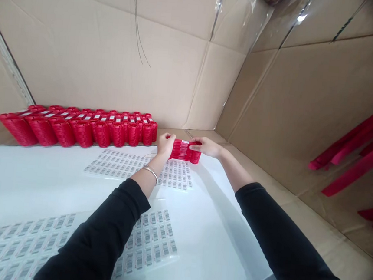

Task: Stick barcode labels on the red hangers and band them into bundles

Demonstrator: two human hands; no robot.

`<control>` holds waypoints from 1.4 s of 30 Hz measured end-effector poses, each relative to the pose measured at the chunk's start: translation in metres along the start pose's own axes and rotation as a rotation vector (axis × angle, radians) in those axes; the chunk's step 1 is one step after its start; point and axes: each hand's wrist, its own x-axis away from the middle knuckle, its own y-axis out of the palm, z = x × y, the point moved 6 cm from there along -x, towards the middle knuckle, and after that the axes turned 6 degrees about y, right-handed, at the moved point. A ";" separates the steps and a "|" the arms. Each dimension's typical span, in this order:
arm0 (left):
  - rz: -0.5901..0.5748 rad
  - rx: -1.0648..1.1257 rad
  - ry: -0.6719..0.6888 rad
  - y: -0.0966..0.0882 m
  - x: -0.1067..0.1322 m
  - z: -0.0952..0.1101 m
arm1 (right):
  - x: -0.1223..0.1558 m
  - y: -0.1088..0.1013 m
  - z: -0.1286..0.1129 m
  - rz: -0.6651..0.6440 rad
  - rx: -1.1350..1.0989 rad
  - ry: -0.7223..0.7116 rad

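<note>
A stack of red plastic pieces (184, 152) stands near the far edge of the white table, with a small white label on its top. My left hand (165, 144) is closed around the stack's left end, and a silver bracelet circles that wrist. At the right end, my right hand (207, 147) grips the stack, with fingers on its top and side. Just in front of the stack lies a sheet of barcode labels (115, 163), partly covered by my left forearm.
A long row of similar red stacks (102, 132) with white labels stands at the back left. More barcode sheets (152, 237) lie nearer on the white table (218, 230). Cardboard walls (166, 68) rise behind and to the right. Red strips (352, 146) hang at the right.
</note>
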 end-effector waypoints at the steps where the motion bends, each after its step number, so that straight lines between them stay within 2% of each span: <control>1: 0.024 -0.001 -0.008 -0.001 0.000 -0.001 | 0.001 0.001 0.001 0.001 -0.037 -0.006; 5: 0.116 -0.005 -0.041 -0.004 0.000 -0.003 | 0.009 0.007 0.004 0.077 -0.199 -0.032; 11: 0.227 0.015 0.063 -0.007 0.008 0.003 | 0.011 0.024 0.024 0.482 -0.465 0.002; 14: 0.230 0.033 0.125 -0.006 0.009 0.004 | 0.006 0.028 0.032 0.611 -0.548 0.039; 20: 0.165 0.079 0.191 -0.004 0.007 0.002 | 0.005 0.025 0.034 0.709 -0.628 0.060; 25: 0.131 0.111 0.192 0.000 0.004 -0.004 | 0.005 0.027 0.035 0.811 -0.621 0.063; 32: 0.077 0.103 0.165 0.001 -0.002 -0.012 | 0.002 0.029 0.035 0.764 -0.458 0.058; 37: 0.062 0.074 0.178 -0.001 0.001 -0.009 | 0.016 0.016 0.018 0.713 -0.164 0.021; 39: 0.061 0.067 0.189 -0.001 0.002 -0.007 | 0.019 0.009 0.003 0.605 0.021 -0.024; 42: 0.062 0.058 0.211 -0.001 0.002 -0.006 | 0.013 0.007 -0.018 0.338 0.330 -0.022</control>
